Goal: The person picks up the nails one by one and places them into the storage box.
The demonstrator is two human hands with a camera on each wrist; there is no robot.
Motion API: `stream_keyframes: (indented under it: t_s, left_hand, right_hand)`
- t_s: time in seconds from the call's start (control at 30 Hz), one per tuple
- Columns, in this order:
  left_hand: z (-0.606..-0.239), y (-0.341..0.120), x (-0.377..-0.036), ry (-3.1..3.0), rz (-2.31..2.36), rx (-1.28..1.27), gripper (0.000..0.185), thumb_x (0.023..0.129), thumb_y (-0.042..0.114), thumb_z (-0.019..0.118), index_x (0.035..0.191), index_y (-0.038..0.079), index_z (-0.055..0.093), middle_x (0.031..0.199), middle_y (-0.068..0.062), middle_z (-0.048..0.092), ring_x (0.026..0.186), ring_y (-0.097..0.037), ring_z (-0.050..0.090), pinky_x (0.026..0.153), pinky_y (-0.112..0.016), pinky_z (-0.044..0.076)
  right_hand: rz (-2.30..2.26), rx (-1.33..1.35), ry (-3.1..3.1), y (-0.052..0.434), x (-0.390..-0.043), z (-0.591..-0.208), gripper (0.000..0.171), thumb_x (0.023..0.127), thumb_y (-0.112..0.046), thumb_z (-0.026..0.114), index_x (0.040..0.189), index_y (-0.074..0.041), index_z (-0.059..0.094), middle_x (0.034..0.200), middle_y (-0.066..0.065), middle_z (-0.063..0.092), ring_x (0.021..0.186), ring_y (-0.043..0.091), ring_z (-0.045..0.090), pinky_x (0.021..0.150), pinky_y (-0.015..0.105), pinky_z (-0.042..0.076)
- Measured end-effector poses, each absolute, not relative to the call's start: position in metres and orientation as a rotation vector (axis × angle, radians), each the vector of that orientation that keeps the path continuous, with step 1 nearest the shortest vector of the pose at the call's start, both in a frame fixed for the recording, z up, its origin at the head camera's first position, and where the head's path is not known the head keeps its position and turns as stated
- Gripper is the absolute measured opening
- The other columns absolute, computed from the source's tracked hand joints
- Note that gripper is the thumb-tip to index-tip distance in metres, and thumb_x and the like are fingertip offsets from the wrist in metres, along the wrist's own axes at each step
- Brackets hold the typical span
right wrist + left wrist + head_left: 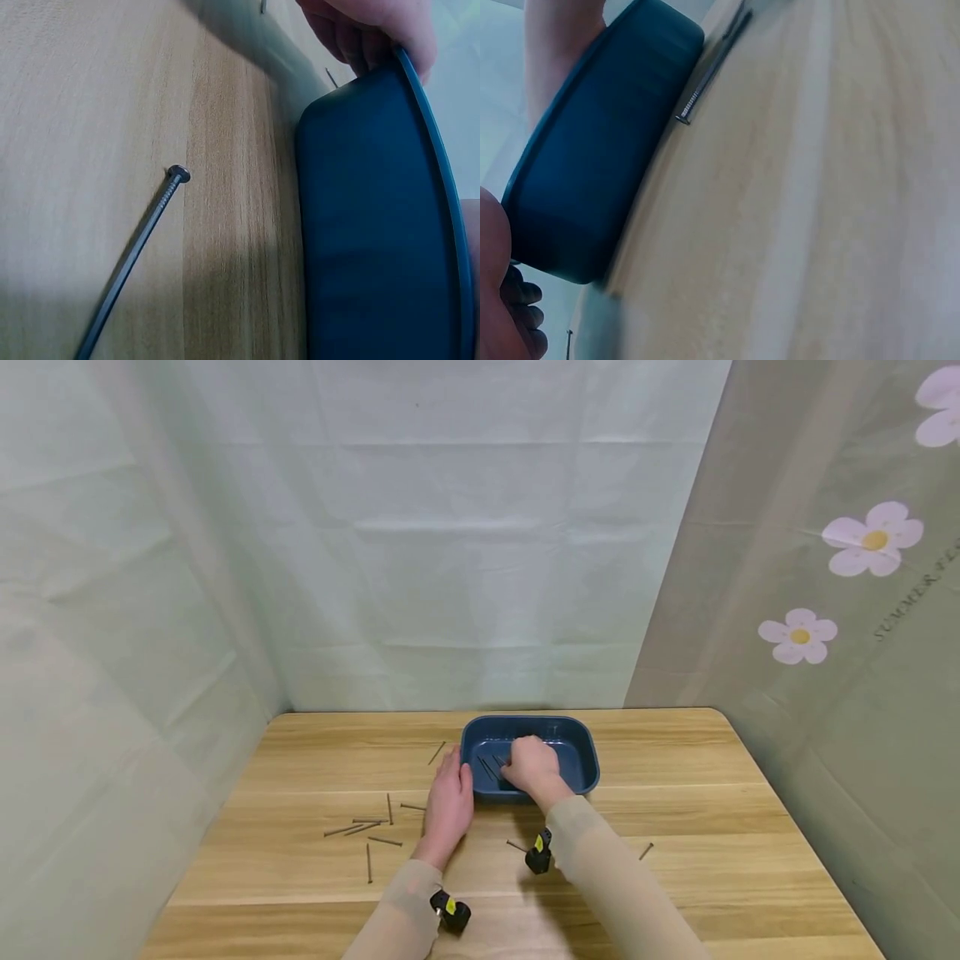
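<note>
A dark blue tray [585, 768] sits on the wooden table [675, 760], with several nails lying inside it. My right hand [525, 762] reaches down into the tray over those nails; its fingertips are hidden, so any hold is unclear. My left hand [453, 778] lies flat on the table with straight fingers against the tray's left wall. In the right wrist view, the left hand's fingers [367, 34] touch the tray [375, 225] at its rim. The left wrist view shows the tray's outer wall [592, 180] close up.
Several loose nails [367, 827] are scattered on the table left of my left hand. One nail [437, 752] lies by the tray's far left corner, one [515, 845] before the tray, one [646, 851] at the right. Cloth walls close in the table's back and sides.
</note>
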State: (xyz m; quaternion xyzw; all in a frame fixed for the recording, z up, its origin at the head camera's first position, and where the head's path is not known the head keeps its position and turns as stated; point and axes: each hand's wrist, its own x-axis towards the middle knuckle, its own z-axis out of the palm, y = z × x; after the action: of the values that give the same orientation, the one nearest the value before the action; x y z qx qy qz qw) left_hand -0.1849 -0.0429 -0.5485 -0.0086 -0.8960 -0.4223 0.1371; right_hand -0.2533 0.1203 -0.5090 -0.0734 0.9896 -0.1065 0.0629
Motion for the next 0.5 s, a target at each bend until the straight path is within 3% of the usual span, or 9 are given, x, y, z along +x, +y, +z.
stream_keyframes:
  t_s: [0.27, 0.5]
  left_hand:
    - [-0.549, -0.0437, -0.184, -2.619, -1.14, -0.062, 0.05, 0.115, 0.019, 0.045, 0.156, -0.01, 0.046, 0.16, -0.027, 0.048, 0.153, -0.043, 0.039, 0.125, -0.059, 0.031]
    - [-0.55, -0.0439, -0.1842, -2.621, -1.089, -0.073, 0.049, 0.115, 0.018, 0.045, 0.155, -0.011, 0.046, 0.159, -0.028, 0.049, 0.152, -0.044, 0.04, 0.125, -0.059, 0.031]
  right_hand:
    - [-0.312, -0.224, 3.005, 0.1192, -0.2537, -0.5105, 0.035, 0.094, -0.035, 0.081, 0.067, -0.018, 0.067, 0.08, 0.0, 0.064, 0.069, 0.016, 0.06, 0.067, 0.038, 0.058]
    - [-0.295, -0.198, 3.013, 0.116, -0.2535, -0.5113, 0.03, 0.094, -0.037, 0.082, 0.076, -0.015, 0.072, 0.097, 0.006, 0.07, 0.078, 0.018, 0.064, 0.075, 0.042, 0.062]
